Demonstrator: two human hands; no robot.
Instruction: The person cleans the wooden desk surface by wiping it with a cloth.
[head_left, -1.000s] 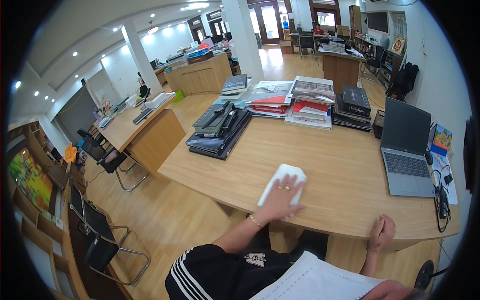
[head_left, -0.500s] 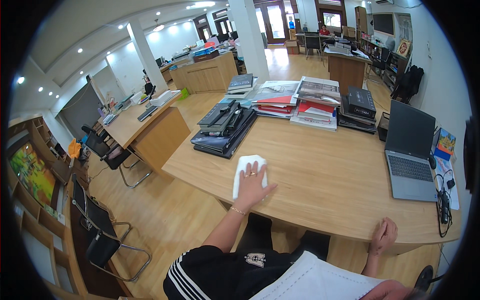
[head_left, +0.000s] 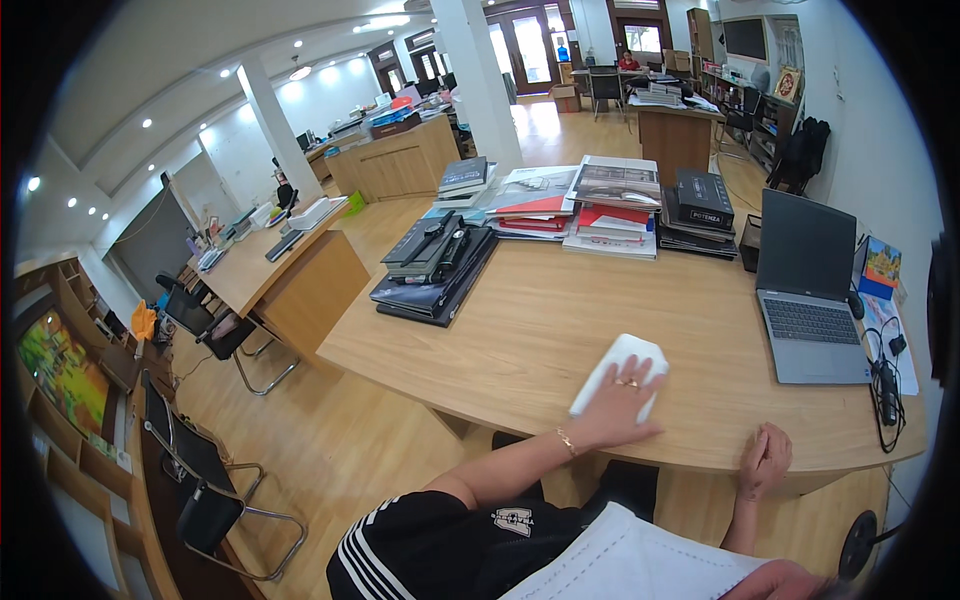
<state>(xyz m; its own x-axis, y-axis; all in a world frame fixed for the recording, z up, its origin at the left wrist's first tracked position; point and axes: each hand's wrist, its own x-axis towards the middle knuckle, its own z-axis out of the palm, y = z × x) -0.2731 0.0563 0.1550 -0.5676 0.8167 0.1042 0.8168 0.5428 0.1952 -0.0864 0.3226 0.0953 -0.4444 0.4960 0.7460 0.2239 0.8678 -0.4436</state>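
My left hand [head_left: 617,402] lies flat with spread fingers on a folded white cloth [head_left: 622,352], pressing it against the wooden desk [head_left: 520,330] near its front edge. The cloth sticks out beyond the fingertips and along both sides of the hand; its middle is hidden under the palm. Farther right, my right hand [head_left: 767,458] rests at the desk's front edge. Its fingers are curled together, and nothing shows in them.
At the desk's left stands a pile of dark folders [head_left: 440,275] with black objects on top. Stacked books and magazines [head_left: 615,205] line the back, beside dark boxes [head_left: 700,210]. An open laptop [head_left: 812,310] and a black cable [head_left: 887,390] are at right.
My left hand has slid the white cloth rightward and slightly nearer across the desk, closer to my right hand. The right hand stays in place. The view has shifted a little.
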